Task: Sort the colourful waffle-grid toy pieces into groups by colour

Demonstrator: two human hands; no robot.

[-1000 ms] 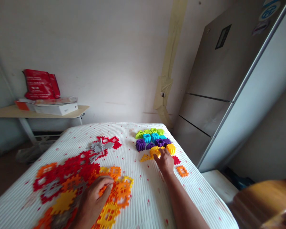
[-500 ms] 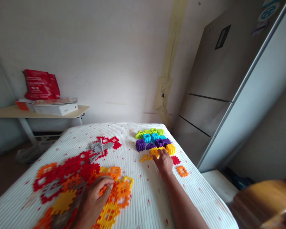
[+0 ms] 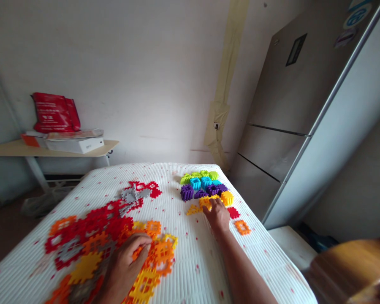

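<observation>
My right hand (image 3: 218,214) reaches over the right side of the table, thumb and fingers closed about a stack of yellow interlocking blocks (image 3: 205,201). A flat yellow piece (image 3: 194,209) lies just left of its thumb. Behind it stand purple (image 3: 187,192), blue (image 3: 195,183) and lime green (image 3: 204,173) stacks in rows. My left hand (image 3: 130,253) rests low over a spread of orange (image 3: 163,252) and yellow notched pieces (image 3: 145,285). Its fingers are curled, tips close to the thumb; whatever is between them is hidden among the orange pieces.
Red (image 3: 98,219) and grey pieces (image 3: 129,195) spread over the table's left half. A red piece (image 3: 233,212) and an orange square frame (image 3: 242,227) lie right of my right hand. A refrigerator (image 3: 272,105) stands at right, a desk (image 3: 12,148) at far left.
</observation>
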